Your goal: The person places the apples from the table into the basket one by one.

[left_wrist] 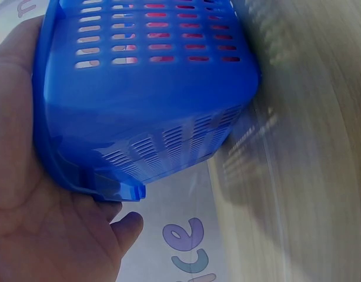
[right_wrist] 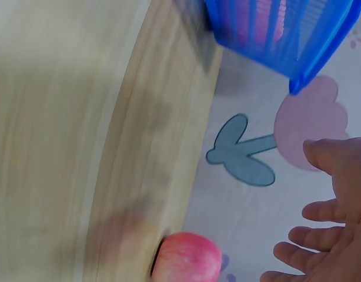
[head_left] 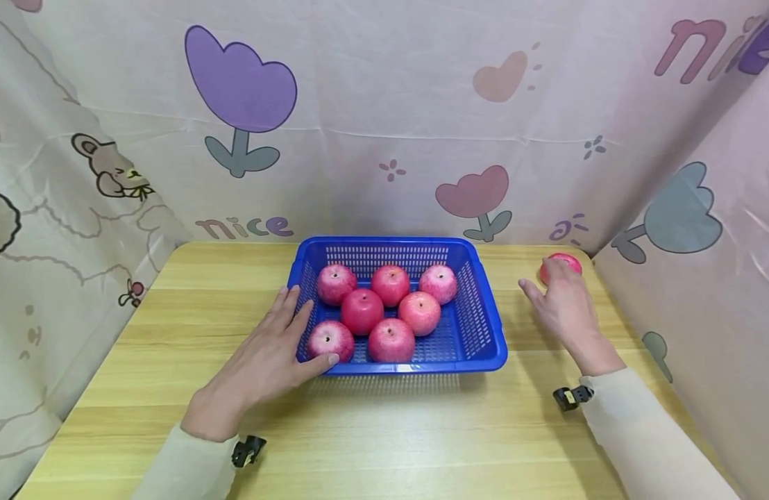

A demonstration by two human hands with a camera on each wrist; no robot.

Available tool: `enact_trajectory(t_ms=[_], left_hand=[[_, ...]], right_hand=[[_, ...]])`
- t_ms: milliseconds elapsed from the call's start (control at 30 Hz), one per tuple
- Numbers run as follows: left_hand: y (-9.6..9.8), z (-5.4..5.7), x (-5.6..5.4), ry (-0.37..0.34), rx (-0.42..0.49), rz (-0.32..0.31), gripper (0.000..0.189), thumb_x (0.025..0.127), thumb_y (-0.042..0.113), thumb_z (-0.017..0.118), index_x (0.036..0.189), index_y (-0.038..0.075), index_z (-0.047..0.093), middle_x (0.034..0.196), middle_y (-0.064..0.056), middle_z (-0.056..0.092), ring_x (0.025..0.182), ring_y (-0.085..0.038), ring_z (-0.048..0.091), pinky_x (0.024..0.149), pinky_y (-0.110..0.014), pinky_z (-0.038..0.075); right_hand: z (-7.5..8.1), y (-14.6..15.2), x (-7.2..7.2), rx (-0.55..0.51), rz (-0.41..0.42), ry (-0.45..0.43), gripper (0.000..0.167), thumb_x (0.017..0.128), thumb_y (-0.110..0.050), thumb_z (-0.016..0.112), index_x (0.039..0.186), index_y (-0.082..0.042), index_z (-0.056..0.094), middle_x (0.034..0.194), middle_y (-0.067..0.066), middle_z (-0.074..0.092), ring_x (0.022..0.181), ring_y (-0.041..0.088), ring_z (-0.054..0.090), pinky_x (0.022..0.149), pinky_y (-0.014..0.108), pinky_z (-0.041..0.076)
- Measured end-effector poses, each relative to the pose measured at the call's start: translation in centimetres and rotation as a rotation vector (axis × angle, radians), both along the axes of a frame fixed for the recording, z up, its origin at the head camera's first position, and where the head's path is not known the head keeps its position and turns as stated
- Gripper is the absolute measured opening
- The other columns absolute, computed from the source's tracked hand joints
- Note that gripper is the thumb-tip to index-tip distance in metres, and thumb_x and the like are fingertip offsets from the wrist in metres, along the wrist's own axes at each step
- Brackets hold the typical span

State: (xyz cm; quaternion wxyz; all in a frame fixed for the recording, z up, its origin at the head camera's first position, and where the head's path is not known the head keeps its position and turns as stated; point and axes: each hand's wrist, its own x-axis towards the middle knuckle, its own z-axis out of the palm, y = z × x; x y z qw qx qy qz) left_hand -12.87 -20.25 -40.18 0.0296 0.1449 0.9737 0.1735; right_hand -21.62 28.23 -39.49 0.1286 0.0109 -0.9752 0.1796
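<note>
A blue plastic basket (head_left: 406, 367) holds several red-pink apples (head_left: 391, 340). At its front left corner, my left hand (head_left: 259, 357) rests on the rim, fingers stretched along the left side and thumb over the front. The left wrist view shows the palm against the rim of the basket (left_wrist: 139, 94). Over at the far right, my right hand (head_left: 565, 302) reaches above a lone apple (head_left: 567, 262) on the table and partly hides it. In the right wrist view, loosely spread fingers (right_wrist: 310, 238) stand apart from that apple (right_wrist: 189, 258).
The wooden table (head_left: 384, 430) meets a printed cloth backdrop (head_left: 359, 104) at its back edge. More cloth hangs along the left and right sides, close to the lone apple on the right. Black wrist devices (head_left: 573, 397) sit at both cuffs.
</note>
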Motion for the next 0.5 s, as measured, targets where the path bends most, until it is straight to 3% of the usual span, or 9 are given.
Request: enact_trajectory(t_ms=[300, 500], left_hand=[[-0.1, 0.1, 0.0, -0.001, -0.003, 0.004, 0.12, 0.087, 0.09, 0.047, 0.166, 0.002, 0.026, 0.178, -0.018, -0.001, 0.165, -0.039, -0.003, 0.124, -0.066, 0.024], [0.0, 0.0, 0.1, 0.006, 0.003, 0.005, 0.12, 0.087, 0.091, 0.047, 0.166, 0.003, 0.027, 0.178, -0.018, 0.0, 0.165, -0.039, -0.003, 0.124, -0.066, 0.024]], right_hand=[[-0.5, 2.2, -1.5, 0.003, -0.048, -0.016, 0.071, 0.106, -0.038, 0.06, 0.151, 0.014, 0.041, 0.152, 0.04, 0.043, 0.135, 0.062, 0.042, 0.112, 0.076, 0.036], [-0.6, 3.7, -2.6, 0.006, -0.082, -0.033, 0.07, 0.105, -0.036, 0.062, 0.148, 0.015, 0.042, 0.145, 0.04, 0.045, 0.126, 0.061, 0.047, 0.101, 0.076, 0.044]])
